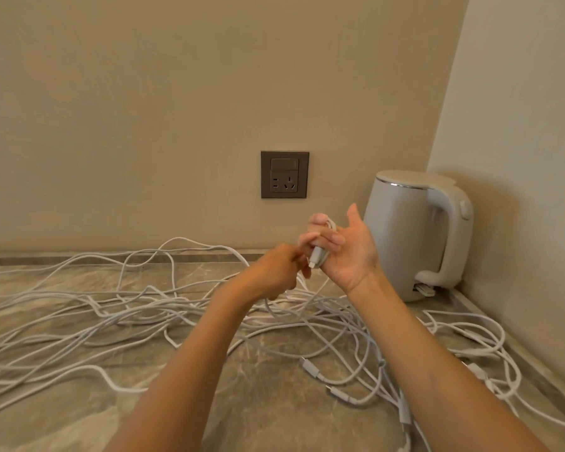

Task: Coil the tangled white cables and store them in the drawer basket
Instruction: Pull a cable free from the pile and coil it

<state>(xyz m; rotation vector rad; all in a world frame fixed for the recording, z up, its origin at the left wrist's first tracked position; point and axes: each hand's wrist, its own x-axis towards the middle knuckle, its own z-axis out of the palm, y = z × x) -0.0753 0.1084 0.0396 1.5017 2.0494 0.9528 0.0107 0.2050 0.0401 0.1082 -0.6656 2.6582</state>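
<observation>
Several tangled white cables (118,318) sprawl across the marble countertop (268,415), from the left edge to the right corner. My right hand (349,252) is raised above them, palm toward me, with a white cable end and its plug (317,256) wound round the curled fingers. My left hand (279,269) is beside it at the left, fingers curled, pinching the same cable where it drops to the pile. No drawer or basket is in view.
A white electric kettle (418,236) stands in the right back corner against the wall. A dark wall socket (284,174) sits above the counter's back edge. Loose cable plugs (310,368) lie on the counter between my forearms.
</observation>
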